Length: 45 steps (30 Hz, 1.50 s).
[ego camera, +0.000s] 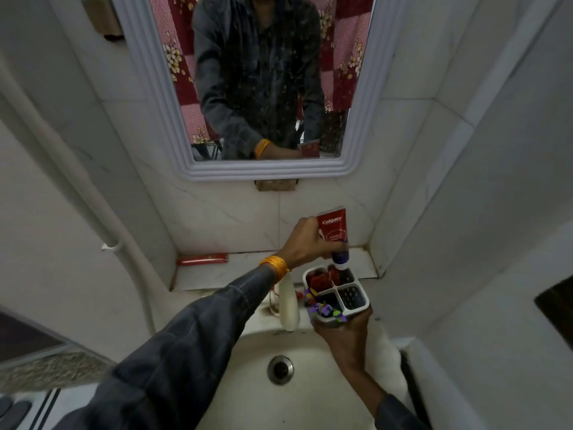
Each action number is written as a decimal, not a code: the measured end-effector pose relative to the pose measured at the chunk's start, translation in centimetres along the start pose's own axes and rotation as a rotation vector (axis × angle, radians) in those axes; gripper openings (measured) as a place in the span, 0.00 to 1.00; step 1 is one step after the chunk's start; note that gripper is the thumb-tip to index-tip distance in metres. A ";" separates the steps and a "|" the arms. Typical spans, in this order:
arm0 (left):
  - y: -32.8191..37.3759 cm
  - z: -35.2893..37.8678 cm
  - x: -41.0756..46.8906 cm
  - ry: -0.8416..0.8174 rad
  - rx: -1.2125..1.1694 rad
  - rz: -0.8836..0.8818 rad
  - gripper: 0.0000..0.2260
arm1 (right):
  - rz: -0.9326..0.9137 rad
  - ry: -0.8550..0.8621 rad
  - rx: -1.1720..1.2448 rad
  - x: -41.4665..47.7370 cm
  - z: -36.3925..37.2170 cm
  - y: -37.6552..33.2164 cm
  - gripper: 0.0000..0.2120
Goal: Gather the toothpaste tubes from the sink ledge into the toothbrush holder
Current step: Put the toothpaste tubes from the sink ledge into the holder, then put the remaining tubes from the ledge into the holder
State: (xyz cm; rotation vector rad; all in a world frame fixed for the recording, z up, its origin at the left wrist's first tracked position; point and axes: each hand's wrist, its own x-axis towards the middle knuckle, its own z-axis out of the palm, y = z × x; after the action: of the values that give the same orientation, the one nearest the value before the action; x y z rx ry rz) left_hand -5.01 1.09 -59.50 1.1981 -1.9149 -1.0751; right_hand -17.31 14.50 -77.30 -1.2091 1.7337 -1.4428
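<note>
My left hand [305, 243] grips a red Colgate toothpaste tube [333, 228] held upright, cap end down, with the white cap just above the back compartments of the toothbrush holder [359, 305]. The holder is white with several compartments and purple and yellow items stuck on its front left side. My right hand [344, 335] holds it from below, over the basin's back rim. Red things sit in its back left compartment. Another red tube or box [202, 259] lies flat at the left end of the sink ledge [223, 277].
A white tap [288, 305] stands behind the basin [263, 392], just left of the holder. The drain [280, 369] is in the basin's middle. A framed mirror [263, 88] hangs above the ledge. Tiled walls close in on both sides.
</note>
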 end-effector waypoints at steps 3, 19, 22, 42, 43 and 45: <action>-0.1 1.1 0.6 -0.021 0.111 -0.013 0.18 | -0.020 -0.028 -0.005 0.3 0.1 0.2 0.57; -2.5 3.8 1.4 -0.196 0.571 0.035 0.05 | 0.027 -0.083 0.060 0.1 -0.2 0.9 0.57; -2.6 4.0 1.2 -0.201 0.583 0.053 0.07 | 0.034 -0.081 0.052 0.2 -0.2 0.9 0.57; -22.2 -12.6 -7.9 0.109 0.813 -0.651 0.17 | 0.013 -0.029 0.200 0.2 0.4 0.9 0.58; -21.7 -12.3 -7.6 0.096 0.801 -0.658 0.17 | -0.007 -0.032 0.197 0.3 0.3 1.3 0.58; -20.3 -11.5 -7.1 0.057 0.795 -0.664 0.20 | -0.028 -0.037 0.164 0.4 0.1 1.3 0.56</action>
State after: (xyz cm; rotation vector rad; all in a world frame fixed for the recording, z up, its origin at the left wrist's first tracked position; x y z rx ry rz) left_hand 15.49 -1.05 -72.55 2.3884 -2.0008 -0.5239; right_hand -17.74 14.06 -78.56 -1.1688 1.5466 -1.5368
